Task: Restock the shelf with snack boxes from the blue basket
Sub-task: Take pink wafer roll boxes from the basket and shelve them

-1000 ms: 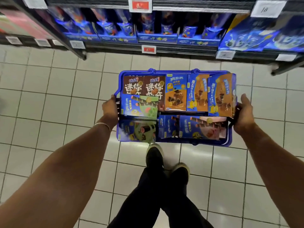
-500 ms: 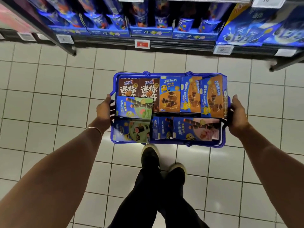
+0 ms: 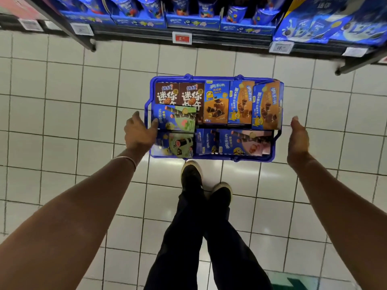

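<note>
Both hands are loose and hold nothing. Left hand (image 3: 139, 132) lies over the left edge of the basket (image 3: 217, 78), fingers relaxed and spread, one fingertip over the left end of a green box (image 3: 178, 119); whether it touches the box cannot be told. A thin bracelet (image 3: 125, 159) circles that wrist. Right hand (image 3: 298, 139) is just beside the basket's right side and apart from it, fingers straight, palm turned toward the basket.

From the head view, the blue basket sits on the white tiled floor (image 3: 62, 101), just ahead of the person's dark shoes (image 3: 191, 176) and short of the shelf (image 3: 209, 32). It is packed with snack boxes. Along its far side stand two brown boxes (image 3: 167, 97) at the left, then three blue-and-orange boxes (image 3: 215, 105) running to the right corner, the last of them tilted. The green box lies flat on top at the left, overlapping the brown ones. Along the near side lie another green box (image 3: 173, 144), a narrow blue box (image 3: 206, 141) and a blue-and-pink box (image 3: 247, 142).

Beyond the basket, the shelf holds blue snack packs, with a red price tag (image 3: 181, 38) on its front edge.
</note>
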Available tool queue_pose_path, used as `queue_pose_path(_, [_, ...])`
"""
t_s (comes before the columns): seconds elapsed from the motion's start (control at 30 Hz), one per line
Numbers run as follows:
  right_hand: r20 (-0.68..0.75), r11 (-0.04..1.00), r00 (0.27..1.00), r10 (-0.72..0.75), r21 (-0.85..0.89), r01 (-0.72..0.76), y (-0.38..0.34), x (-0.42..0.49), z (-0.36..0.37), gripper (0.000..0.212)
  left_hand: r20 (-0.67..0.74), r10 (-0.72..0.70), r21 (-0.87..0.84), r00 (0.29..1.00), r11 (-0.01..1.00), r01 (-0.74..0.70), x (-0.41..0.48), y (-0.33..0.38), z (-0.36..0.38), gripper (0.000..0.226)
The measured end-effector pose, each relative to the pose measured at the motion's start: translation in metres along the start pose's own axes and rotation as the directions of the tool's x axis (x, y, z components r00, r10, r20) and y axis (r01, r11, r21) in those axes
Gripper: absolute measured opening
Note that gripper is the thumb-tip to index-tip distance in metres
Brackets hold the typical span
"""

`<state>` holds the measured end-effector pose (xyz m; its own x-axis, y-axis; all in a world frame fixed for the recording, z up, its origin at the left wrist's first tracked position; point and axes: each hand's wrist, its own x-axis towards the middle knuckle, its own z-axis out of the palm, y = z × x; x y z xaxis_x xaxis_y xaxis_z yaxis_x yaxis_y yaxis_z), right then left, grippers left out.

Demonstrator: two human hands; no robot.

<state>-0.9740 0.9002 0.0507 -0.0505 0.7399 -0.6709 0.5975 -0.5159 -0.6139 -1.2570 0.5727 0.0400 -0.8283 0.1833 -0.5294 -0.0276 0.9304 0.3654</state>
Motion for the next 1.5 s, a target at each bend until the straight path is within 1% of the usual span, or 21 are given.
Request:
queue_pose_path(0.07, [-0.102,0.994,0.994,-0.033,-0.103,0.023,0.011,-0.021,-0.001,0.059,-0.012,0.109,0.066,0.994,0.992,-0.108,-0.031,-0.001,0.001,0.071])
queue_pose_path(0.17, [-0.032,0.981,0.997,-0.063,-0.185,0.056,0.038,-0.068,0.006,0.05,0.025,0.145,0.117,0.989,0.982,-0.146,-0.073,-0.005,0.009,0.061])
queue_pose_path(0.27, [0.073,0.934,0.991,-0.112,-0.331,0.13,0.061,-0.114,0.02,0.041,0.1,0.07,0.136,0.992,0.987,-0.083,-0.104,-0.016,0.019,0.058])
queue_pose_path(0.37, [0.178,0.905,0.983,-0.049,-0.408,0.119,0.068,-0.148,0.044,0.046,0.184,-0.076,0.057,0.98,0.996,0.066,-0.119,-0.021,0.022,0.058])
queue_pose_path(0.43, [0.23,0.9,0.973,0.005,-0.426,0.096,0.068,-0.165,0.061,0.052,0.242,-0.104,0.002,0.965,0.994,0.107,-0.123,-0.023,0.02,0.056])
queue_pose_path(0.5, [0.243,0.923,0.967,0.079,-0.385,0.021,0.063,-0.17,0.077,0.058,0.305,-0.078,-0.018,0.949,0.996,0.088,-0.126,-0.019,0.019,0.055])
queue_pose_path(0.6, [0.123,0.953,0.954,0.275,-0.168,-0.253,0.054,-0.154,0.092,0.051,0.361,0.037,-0.053,0.932,0.998,-0.019,-0.122,0.001,0.027,0.049])
queue_pose_path(0.67, [0.093,0.886,0.891,0.445,0.097,-0.453,0.047,-0.133,0.097,0.05,0.357,0.167,-0.065,0.919,0.986,-0.154,-0.114,0.022,0.041,0.043])
queue_pose_path(0.73, [0.116,0.794,0.83,0.546,0.244,-0.556,0.044,-0.109,0.098,0.062,0.285,0.276,-0.057,0.918,0.961,-0.271,-0.106,0.044,0.057,0.038])
queue_pose_path(0.8, [0.082,0.717,0.799,0.595,0.396,-0.574,0.043,-0.088,0.098,0.065,0.183,0.415,-0.033,0.891,0.909,-0.416,-0.099,0.066,0.07,0.039])
queue_pose_path(0.83, [0.052,0.71,0.808,0.587,0.447,-0.545,0.042,-0.079,0.099,0.063,0.156,0.503,-0.019,0.85,0.862,-0.506,-0.096,0.076,0.077,0.041])
queue_pose_path(0.9, [-0.091,0.744,0.812,0.576,0.47,-0.475,0.041,-0.063,0.1,0.069,0.188,0.635,0.007,0.75,0.762,-0.647,-0.087,0.094,0.094,0.043])
queue_pose_path(0.93, [-0.193,0.784,0.804,0.563,0.43,-0.446,0.045,-0.055,0.098,0.076,0.236,0.644,0.024,0.728,0.745,-0.667,-0.083,0.102,0.103,0.044])
queue_pose_path(1.0, [-0.304,0.879,0.831,0.466,0.263,-0.398,0.053,-0.043,0.093,0.076,0.355,0.549,0.076,0.757,0.79,-0.609,-0.081,0.118,0.123,0.05])
queue_pose_path(1.07, [-0.249,0.917,0.885,0.394,0.175,-0.359,0.059,-0.04,0.088,0.061,0.436,0.341,0.058,0.833,0.913,-0.404,-0.085,0.133,0.139,0.058])
queue_pose_path(1.13, [-0.153,0.918,0.914,0.375,0.201,-0.343,0.06,-0.043,0.083,0.053,0.43,0.174,-0.098,0.886,0.984,-0.146,-0.089,0.143,0.146,0.063])
queue_pose_path(1.2, [-0.129,0.92,0.926,0.356,0.222,-0.322,0.061,-0.048,0.077,0.05,0.37,0.113,-0.263,0.922,0.965,-0.013,-0.092,0.149,0.145,0.06])
queue_pose_path(1.27, [-0.11,0.908,0.928,0.357,0.275,-0.316,0.062,-0.054,0.07,0.045,0.301,0.12,-0.353,0.946,0.936,-0.007,-0.095,0.151,0.14,0.051])
queue_pose_path(1.37, [-0.041,0.873,0.945,0.325,0.396,-0.284,0.063,-0.065,0.059,0.027,0.204,0.165,-0.409,0.965,0.91,-0.069,-0.099,0.148,0.128,0.031])
queue_pose_path(1.43, [0.028,0.839,0.966,0.256,0.49,-0.237,0.06,-0.074,0.052,0.016,0.209,0.213,-0.467,0.954,0.879,-0.094,-0.099,0.145,0.116,0.022])
queue_pose_path(1.5, [0.113,0.777,0.978,0.176,0.594,-0.208,0.056,-0.085,0.046,0.016,0.228,0.243,-0.53,0.943,0.843,-0.089,-0.099,0.144,0.103,0.011])
